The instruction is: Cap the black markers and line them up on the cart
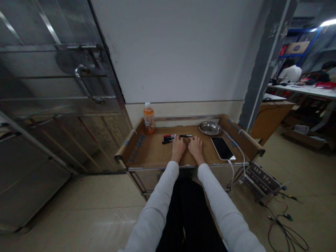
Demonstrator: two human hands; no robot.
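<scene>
My left hand (179, 148) lies palm down on the cardboard-lined cart top (157, 154), its fingers stretched forward. Just left of its fingertips are several pens, among them a red pen (169, 135) and a black pen (167, 141). Beside it, my right hand (195, 146) is also palm down with fingers extended and slightly apart. Another black pen (185, 135) lies crosswise just beyond the gap between both hands. Whether any fingertip touches this pen is too small to make out. Neither hand visibly grips anything.
An orange drink bottle (149, 119) stands at the back left, a round metal dish (210, 128) at the back right. A phone (223, 148) with a white cable (232, 171) lies on the right. Raised cardboard sides edge the cart. Electrical equipment (262, 182) and cables are on the floor.
</scene>
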